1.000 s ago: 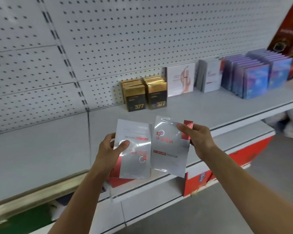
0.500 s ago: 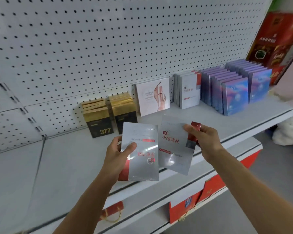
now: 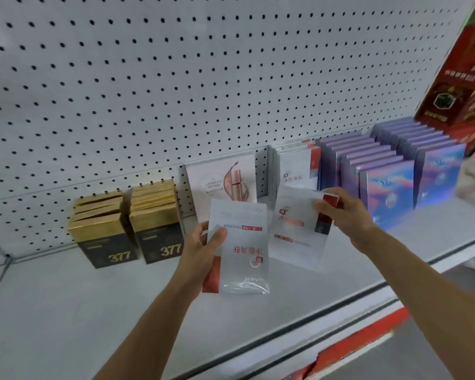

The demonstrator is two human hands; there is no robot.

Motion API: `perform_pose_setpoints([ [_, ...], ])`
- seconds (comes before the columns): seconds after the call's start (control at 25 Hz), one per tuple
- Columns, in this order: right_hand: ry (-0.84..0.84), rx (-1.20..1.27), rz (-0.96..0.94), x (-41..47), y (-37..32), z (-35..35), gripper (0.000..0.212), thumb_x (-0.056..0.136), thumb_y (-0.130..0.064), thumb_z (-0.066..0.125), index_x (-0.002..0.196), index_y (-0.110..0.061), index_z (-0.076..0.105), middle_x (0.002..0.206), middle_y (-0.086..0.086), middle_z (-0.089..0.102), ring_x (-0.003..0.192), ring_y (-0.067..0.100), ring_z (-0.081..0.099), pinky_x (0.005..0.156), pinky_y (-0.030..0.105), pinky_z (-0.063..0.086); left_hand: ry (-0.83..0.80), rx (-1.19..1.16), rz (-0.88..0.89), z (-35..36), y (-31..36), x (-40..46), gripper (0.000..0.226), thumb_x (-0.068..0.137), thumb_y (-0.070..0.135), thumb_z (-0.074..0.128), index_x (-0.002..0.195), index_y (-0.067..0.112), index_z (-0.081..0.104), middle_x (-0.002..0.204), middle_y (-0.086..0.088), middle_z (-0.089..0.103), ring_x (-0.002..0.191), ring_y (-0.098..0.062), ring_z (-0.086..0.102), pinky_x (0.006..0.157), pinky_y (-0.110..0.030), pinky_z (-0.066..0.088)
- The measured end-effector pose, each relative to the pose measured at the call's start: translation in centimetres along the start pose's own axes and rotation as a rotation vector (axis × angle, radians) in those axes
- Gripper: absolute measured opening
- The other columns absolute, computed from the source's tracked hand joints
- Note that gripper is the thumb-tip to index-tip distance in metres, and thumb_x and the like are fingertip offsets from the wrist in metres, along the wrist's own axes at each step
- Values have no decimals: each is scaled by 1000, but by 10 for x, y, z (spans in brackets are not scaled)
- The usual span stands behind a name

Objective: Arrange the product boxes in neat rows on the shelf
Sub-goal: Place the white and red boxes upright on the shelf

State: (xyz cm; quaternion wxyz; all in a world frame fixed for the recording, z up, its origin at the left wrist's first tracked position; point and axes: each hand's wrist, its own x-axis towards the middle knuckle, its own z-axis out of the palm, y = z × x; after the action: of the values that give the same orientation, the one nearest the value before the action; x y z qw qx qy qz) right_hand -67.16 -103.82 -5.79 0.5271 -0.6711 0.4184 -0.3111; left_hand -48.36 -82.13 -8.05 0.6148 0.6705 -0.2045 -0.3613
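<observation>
Boxes, two, white with red trim, red Chinese print: our left hand [image 3: 200, 249] grips one box [image 3: 237, 250] upside down; our right hand [image 3: 346, 212] pinches the other box [image 3: 296, 229] above the grey shelf [image 3: 80, 311]. Behind: gold-black boxes [image 3: 132, 229] marked "377", purple boxes [image 3: 381, 171], white pegboard [image 3: 203, 78].

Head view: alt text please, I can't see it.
Each hand, left and right, holds a white-and-red box (left box, right box) above the shelf, before rows of gold 377 boxes and purple boxes.
</observation>
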Motion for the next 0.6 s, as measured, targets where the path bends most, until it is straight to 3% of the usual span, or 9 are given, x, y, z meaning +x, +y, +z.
perform_pose_setpoints([
  [0.08,-66,-130,-65,26,-3,-12,17,87,-11,66,102,-11,59,84,0,62,74,11,60,60,13,48,11,-12,8,12,3,7,31,93,29,59,123,21,52,107,-5,72,82,-23,73,67,-39,61],
  [0.2,-137,-241,-169,69,-6,-22,19,85,-10,69,101,-16,61,90,3,65,79,17,62,67,16,49,81,-79,-3,31,6,15,29,93,30,59,119,22,53,101,-6,73,82,-26,74,72,-45,61],
  [0.32,-150,-402,-321,108,-11,-27,21,85,-11,68,105,-14,62,103,6,60,77,11,56,61,3,42,163,-120,-33,53,7,19,28,95,34,54,122,23,52,103,-6,73,84,-28,73,77,-50,59],
  [0.44,-152,-471,-421,137,-16,-32,24,88,-11,64,111,-9,62,108,6,51,85,13,51,61,-1,35,242,-153,-29,76,8,16,26,98,34,51,122,24,54,102,-5,74,84,-27,73,78,-51,59],
  [0.52,-151,-560,-493,148,-13,-33,26,89,-14,63,114,-11,61,109,7,47,94,21,53,71,13,39,278,-167,-19,90,11,13,24,99,32,50,119,23,56,99,-3,75,83,-25,74,75,-47,60],
  [0.6,-117,-710,-544,152,-9,-32,28,89,-18,62,117,-15,58,114,9,46,102,27,51,72,29,42,294,-152,6,100,12,8,22,99,32,49,118,23,57,96,-1,76,82,-24,74,70,-42,61],
])
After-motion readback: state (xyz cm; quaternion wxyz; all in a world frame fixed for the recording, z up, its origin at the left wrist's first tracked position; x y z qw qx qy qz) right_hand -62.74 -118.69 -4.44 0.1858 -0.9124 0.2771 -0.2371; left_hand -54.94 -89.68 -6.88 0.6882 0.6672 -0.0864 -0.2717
